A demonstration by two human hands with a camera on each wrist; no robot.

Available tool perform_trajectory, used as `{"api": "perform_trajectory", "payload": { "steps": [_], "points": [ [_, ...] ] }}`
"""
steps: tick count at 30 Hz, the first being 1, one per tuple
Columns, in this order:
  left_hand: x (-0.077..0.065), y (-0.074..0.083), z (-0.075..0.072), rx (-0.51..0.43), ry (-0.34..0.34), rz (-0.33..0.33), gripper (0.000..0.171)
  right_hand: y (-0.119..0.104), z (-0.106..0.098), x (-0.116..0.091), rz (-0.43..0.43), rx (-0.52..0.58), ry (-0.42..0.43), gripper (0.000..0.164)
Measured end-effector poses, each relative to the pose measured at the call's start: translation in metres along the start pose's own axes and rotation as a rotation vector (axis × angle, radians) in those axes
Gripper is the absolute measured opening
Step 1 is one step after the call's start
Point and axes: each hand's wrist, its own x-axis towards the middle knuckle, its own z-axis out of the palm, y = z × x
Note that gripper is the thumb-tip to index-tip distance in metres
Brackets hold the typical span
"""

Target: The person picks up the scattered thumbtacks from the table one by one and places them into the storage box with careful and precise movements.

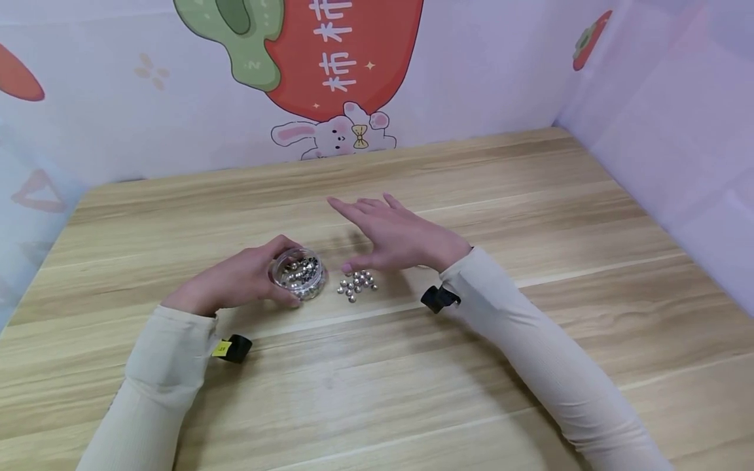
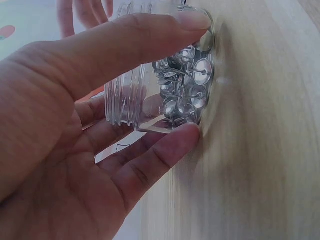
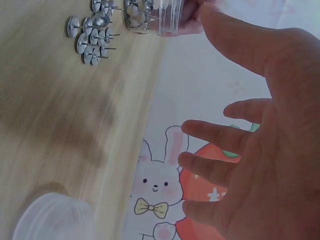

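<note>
My left hand [image 1: 244, 278] grips a small clear jar [image 2: 122, 102] around its side, with the thumb and fingers spread about it. The jar stands upright without a lid on the table. Inside it are silver thumbtacks [image 2: 185, 82]. A loose pile of thumbtacks [image 1: 357, 282] lies on the table just right of the jar, points up. Over and beyond this pile hovers my right hand [image 1: 400, 239], its fingers stretched out and holding nothing. In the right wrist view a translucent round lid [image 3: 55, 220] sits on the table; in the head view the right hand hides it.
The wooden tabletop [image 1: 330, 392] spreads all around. A printed cloth [image 1: 489, 72] with a rabbit and a red fruit hangs behind its far edge, and more cloth lines the right side. A small black camera [image 1: 440, 299] is worn at the right wrist.
</note>
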Motion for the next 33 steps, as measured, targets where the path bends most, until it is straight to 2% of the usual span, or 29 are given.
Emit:
{"api": "perform_trajectory", "payload": {
  "steps": [8,18,21,27,33],
  "points": [
    [-0.0008,-0.0013,-0.0004,0.003,-0.002,-0.010,0.080,0.0018,-0.0014,-0.0010,0.020,-0.007,-0.025,0.096],
    [0.0014,-0.0035,0.0003,0.002,-0.003,-0.030,0.080,0.0013,-0.0008,0.0014,0.012,-0.015,-0.058,0.080],
    [0.0020,-0.0020,0.0000,0.001,-0.001,-0.018,0.080,0.0023,-0.0001,0.0008,0.011,-0.010,-0.062,0.075],
    [0.0011,0.0013,-0.0003,-0.007,-0.006,-0.023,0.080,0.0031,0.0019,0.0007,0.002,-0.008,-0.073,0.061],
    [-0.0009,0.0014,0.0008,0.002,0.003,-0.016,0.080,0.0022,0.0054,0.0023,0.001,-0.004,-0.085,0.039]
  ]
}}
